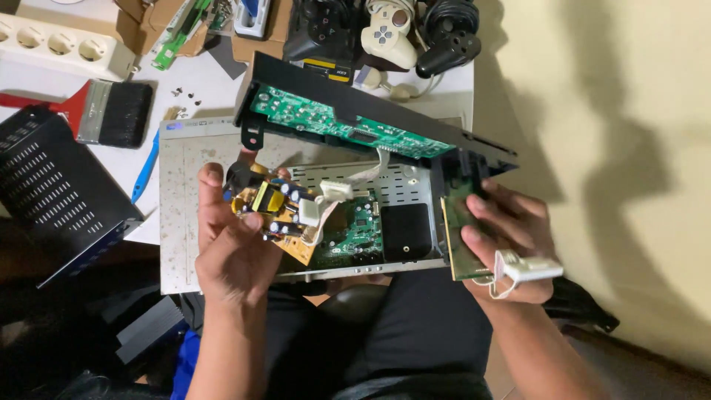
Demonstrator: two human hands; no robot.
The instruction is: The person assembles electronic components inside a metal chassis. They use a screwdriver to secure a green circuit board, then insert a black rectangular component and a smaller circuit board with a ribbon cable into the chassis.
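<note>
Biggest thing in my view: the grey metal chassis (pixel 178 222) of an opened device, lying across the lap and against the edge of the white tabletop (pixel 207 89). Its black front panel (pixel 385 111) tilts up at the far side, a long green circuit board (pixel 333 122) showing along it. Off to the left I see a black perforated metal cover (pixel 52 192), and beyond it a red-handled brush (pixel 111 111) and a white power strip (pixel 59 44). Game controllers (pixel 385 33) crowd the far edge.

Now the hands. My left hand (pixel 233 248) is closed around the yellow power board (pixel 278 211), fingers curled under it, holding it just above the chassis. My right hand (pixel 511 237) grips a small green board (pixel 459 237) at the chassis's right end, thumb pressed on top. A white connector (pixel 529 268) on thin wires lies across that wrist.
</note>
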